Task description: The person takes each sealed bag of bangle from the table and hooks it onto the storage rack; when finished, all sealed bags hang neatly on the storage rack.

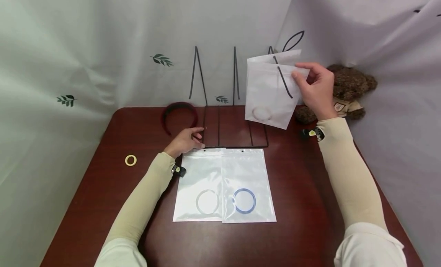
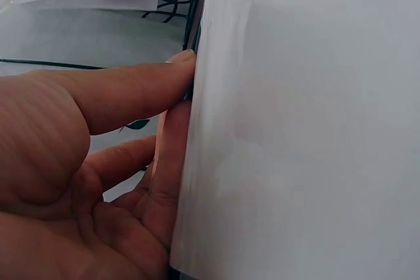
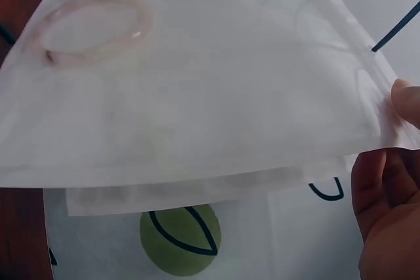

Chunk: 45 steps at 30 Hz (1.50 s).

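A black wire display rack (image 1: 219, 125) stands at the table's back. My right hand (image 1: 318, 89) pinches the upper right corner of a white zip pouch (image 1: 263, 89) with a pale pinkish bangle (image 3: 95, 29) inside. The rack's right prong passes through this pouch's top; another white pouch (image 3: 197, 201) hangs behind it. My left hand (image 1: 184, 141) grips the rack's front left base corner between thumb and fingers. Just in front lie two flat pouches, one with a pale bangle (image 1: 197, 202), the other with a blue bangle (image 1: 254, 201). In the left wrist view, a pouch (image 2: 308, 136) covers part of the rack.
A dark red headband (image 1: 163, 119) lies behind my left hand. Farther left on the table is a small yellow ring (image 1: 126, 160). A brown teddy bear (image 1: 351, 81) sits at the back right, behind my right wrist. White curtain (image 1: 138, 29) surrounds the table's back and sides.
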Tool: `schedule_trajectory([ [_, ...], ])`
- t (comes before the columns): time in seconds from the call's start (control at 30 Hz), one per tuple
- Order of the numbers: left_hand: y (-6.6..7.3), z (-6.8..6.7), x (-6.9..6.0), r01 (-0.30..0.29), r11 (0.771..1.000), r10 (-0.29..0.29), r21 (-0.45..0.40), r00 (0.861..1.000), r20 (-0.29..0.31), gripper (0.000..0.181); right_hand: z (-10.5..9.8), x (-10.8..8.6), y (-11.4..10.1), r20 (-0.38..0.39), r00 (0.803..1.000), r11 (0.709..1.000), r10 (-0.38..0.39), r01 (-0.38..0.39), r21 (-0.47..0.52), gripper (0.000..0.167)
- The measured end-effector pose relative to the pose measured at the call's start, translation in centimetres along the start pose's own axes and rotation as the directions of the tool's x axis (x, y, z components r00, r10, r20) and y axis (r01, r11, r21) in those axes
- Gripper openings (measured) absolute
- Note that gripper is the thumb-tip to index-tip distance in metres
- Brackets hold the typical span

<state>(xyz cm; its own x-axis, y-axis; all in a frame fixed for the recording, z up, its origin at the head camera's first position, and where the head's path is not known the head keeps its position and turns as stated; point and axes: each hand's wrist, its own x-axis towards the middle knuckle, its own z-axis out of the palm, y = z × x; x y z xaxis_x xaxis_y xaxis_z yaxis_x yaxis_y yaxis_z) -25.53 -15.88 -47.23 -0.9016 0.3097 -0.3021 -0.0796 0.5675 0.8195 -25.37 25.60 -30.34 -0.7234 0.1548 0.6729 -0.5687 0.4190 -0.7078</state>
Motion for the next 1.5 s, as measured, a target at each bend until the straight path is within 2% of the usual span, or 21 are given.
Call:
schedule_trajectory([
  [0.27,0.2,0.2,-0.2,0.002,1.000,-0.002,-0.011,1.000,0.006,0.077,0.2,0.7,0.2,0.005,1.000,1.000,0.003,-0.003,-0.017,0.023],
  [0.53,0.4,0.1,-0.3,0.005,1.000,-0.005,-0.014,1.000,0.002,0.077,0.1,0.7,0.5,0.022,0.999,0.981,-0.037,0.040,-0.187,0.025],
  [0.7,0.5,0.0,-0.3,0.006,1.000,-0.006,-0.009,1.000,0.000,0.077,0.0,0.7,1.0,0.020,0.999,0.974,-0.044,0.048,-0.220,0.028],
  [0.97,0.5,0.0,-0.4,0.001,1.000,-0.001,-0.008,1.000,0.002,0.077,-1.5,0.3,4.1,0.010,1.000,0.973,-0.017,0.019,-0.230,0.044],
  [1.23,0.4,0.0,-0.4,-0.007,1.000,0.007,0.006,1.000,0.001,0.076,-3.1,-1.7,5.5,0.006,1.000,0.964,0.014,-0.012,-0.267,0.050],
  [1.4,0.4,0.0,-0.4,0.000,1.000,0.000,0.002,1.000,0.007,0.077,-3.6,-4.2,5.2,-0.025,0.999,0.961,0.046,-0.051,-0.271,0.049],
  [1.5,0.5,-0.1,-0.5,0.002,1.000,-0.002,0.001,1.000,0.010,0.077,-3.6,-5.7,5.1,-0.006,0.999,0.967,0.032,-0.032,-0.253,0.045],
])
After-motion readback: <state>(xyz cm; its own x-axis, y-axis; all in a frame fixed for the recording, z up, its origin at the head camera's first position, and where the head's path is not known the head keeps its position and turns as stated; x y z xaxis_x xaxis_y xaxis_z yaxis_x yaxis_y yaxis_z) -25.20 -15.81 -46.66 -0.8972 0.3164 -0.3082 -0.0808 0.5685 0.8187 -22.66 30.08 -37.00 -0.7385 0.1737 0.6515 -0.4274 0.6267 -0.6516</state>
